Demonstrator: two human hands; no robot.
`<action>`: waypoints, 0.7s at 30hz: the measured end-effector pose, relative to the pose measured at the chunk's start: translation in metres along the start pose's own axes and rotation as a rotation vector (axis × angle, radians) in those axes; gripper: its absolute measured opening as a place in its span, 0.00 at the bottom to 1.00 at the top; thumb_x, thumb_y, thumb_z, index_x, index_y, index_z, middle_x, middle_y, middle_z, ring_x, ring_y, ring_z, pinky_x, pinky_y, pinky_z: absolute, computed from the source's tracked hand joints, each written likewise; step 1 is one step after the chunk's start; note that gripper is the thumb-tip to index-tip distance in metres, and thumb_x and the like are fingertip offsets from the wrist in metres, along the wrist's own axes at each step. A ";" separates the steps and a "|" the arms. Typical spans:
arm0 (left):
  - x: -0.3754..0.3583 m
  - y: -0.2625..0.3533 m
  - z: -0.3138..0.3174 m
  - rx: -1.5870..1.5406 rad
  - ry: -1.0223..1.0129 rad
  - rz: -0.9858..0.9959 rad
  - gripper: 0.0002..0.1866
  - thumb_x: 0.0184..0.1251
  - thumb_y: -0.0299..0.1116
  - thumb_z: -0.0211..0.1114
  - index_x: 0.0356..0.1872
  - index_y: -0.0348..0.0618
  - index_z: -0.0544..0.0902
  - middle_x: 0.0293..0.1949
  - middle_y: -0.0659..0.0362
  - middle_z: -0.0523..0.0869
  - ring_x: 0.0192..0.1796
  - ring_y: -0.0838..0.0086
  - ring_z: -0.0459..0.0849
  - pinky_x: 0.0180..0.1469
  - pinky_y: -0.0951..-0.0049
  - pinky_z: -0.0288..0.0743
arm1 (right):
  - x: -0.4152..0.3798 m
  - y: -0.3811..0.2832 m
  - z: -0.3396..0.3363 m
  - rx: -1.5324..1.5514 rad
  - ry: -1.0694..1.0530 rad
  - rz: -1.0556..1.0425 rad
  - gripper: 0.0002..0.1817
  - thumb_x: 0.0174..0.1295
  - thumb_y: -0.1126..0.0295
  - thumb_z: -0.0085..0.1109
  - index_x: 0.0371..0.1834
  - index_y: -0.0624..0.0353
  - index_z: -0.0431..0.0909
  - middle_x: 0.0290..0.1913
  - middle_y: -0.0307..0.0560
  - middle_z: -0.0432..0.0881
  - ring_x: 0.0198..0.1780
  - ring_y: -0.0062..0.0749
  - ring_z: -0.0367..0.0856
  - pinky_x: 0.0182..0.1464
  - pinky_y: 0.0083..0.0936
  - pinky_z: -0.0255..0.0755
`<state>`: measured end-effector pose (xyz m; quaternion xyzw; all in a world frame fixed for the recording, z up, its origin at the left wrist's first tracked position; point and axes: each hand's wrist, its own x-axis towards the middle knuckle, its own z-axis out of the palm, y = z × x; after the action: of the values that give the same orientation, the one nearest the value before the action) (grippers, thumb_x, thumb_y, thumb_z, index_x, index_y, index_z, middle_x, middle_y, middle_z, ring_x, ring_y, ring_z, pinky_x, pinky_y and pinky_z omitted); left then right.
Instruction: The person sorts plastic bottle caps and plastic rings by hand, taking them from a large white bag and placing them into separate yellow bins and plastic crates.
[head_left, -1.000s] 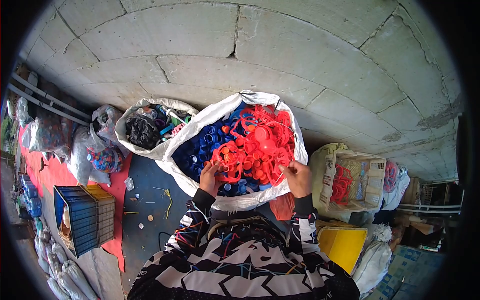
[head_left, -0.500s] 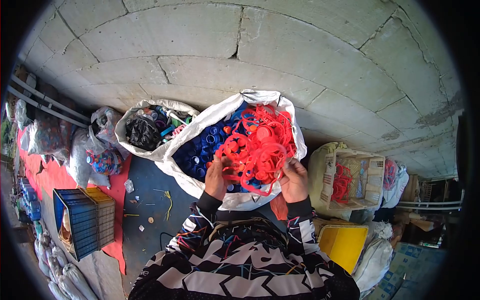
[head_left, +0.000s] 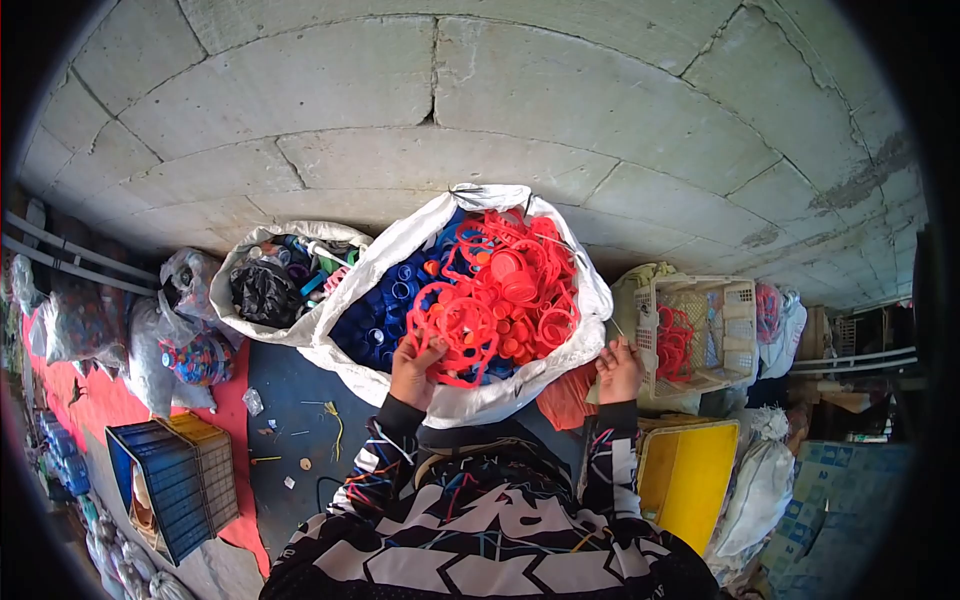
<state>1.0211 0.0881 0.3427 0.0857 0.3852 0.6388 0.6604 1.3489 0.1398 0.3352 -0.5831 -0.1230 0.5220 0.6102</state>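
Note:
A large white sack [head_left: 335, 362] stands open against the wall, with blue caps [head_left: 375, 325] on its left side and red plastic rings and caps [head_left: 510, 275] heaped on its right. At the sack's front, my left hand [head_left: 413, 372] is closed on red plastic rings [head_left: 455, 325]. My right hand [head_left: 619, 371] is just outside the sack's right rim, its fingers pinched together; anything between them is too small to make out. A thin strand runs near its fingertips.
Left of the sack is a smaller sack [head_left: 222, 290] of mixed plastic with a black bag. At right are a cream crate [head_left: 742, 330] holding red pieces and a yellow container [head_left: 688, 480]. A blue crate [head_left: 175, 490] stands at lower left; a concrete wall [head_left: 540, 90] rises behind.
My right hand has let go of the red pieces and moved right, out of the sack. My left hand still holds red rings, now lower and to the left. The view has shifted slightly.

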 end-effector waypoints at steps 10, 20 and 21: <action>0.010 0.024 -0.011 -0.065 0.021 -0.049 0.09 0.69 0.28 0.57 0.48 0.42 0.73 0.38 0.59 0.82 0.33 0.73 0.84 0.32 0.67 0.82 | -0.012 -0.014 0.060 -0.887 -0.022 -0.916 0.12 0.56 0.77 0.60 0.44 0.59 0.76 0.38 0.47 0.81 0.36 0.39 0.81 0.38 0.32 0.74; -0.011 0.022 -0.020 -0.217 -0.025 -0.079 0.11 0.72 0.28 0.51 0.52 0.42 0.72 0.44 0.59 0.81 0.45 0.70 0.82 0.44 0.59 0.82 | 0.047 0.036 0.149 -1.345 -0.083 -0.878 0.08 0.52 0.70 0.62 0.34 0.58 0.76 0.35 0.50 0.81 0.39 0.50 0.81 0.41 0.43 0.74; -0.013 0.022 -0.023 -0.219 -0.012 -0.079 0.11 0.72 0.29 0.51 0.52 0.42 0.72 0.45 0.59 0.80 0.46 0.69 0.82 0.46 0.58 0.81 | 0.050 0.038 0.148 -1.287 -0.141 -0.881 0.09 0.52 0.70 0.62 0.36 0.57 0.76 0.35 0.50 0.81 0.39 0.50 0.81 0.41 0.43 0.74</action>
<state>0.9911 0.0708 0.3454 0.0015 0.3121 0.6499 0.6930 1.2391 0.2563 0.3234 -0.6851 -0.6600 0.0934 0.2937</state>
